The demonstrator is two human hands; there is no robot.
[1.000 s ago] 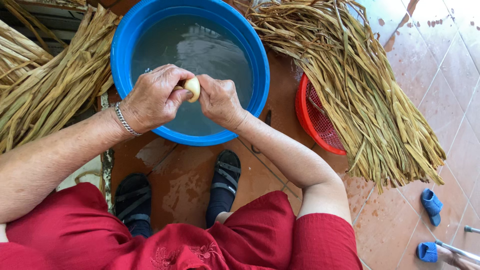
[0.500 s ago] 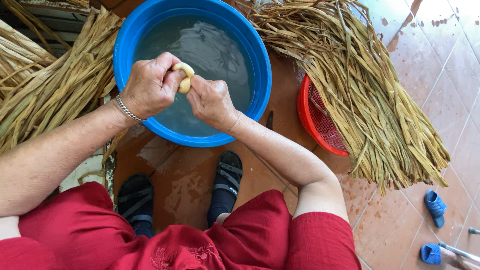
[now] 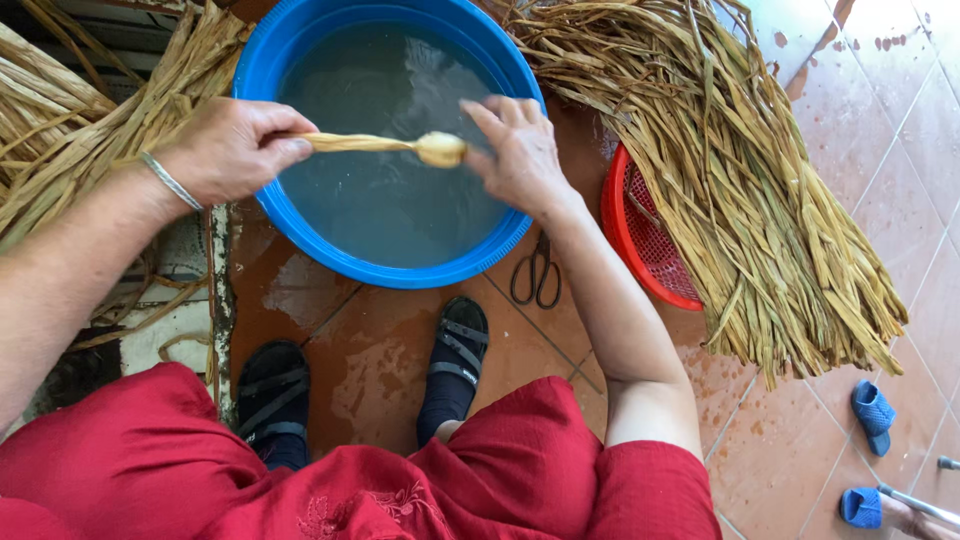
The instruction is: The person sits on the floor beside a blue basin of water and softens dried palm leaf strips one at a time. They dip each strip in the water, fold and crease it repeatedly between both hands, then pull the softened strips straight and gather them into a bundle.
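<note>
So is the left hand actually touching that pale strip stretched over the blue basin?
Touching. The head view shows the left hand pinching one end of the strip between thumb and fingers, above the basin.
</note>
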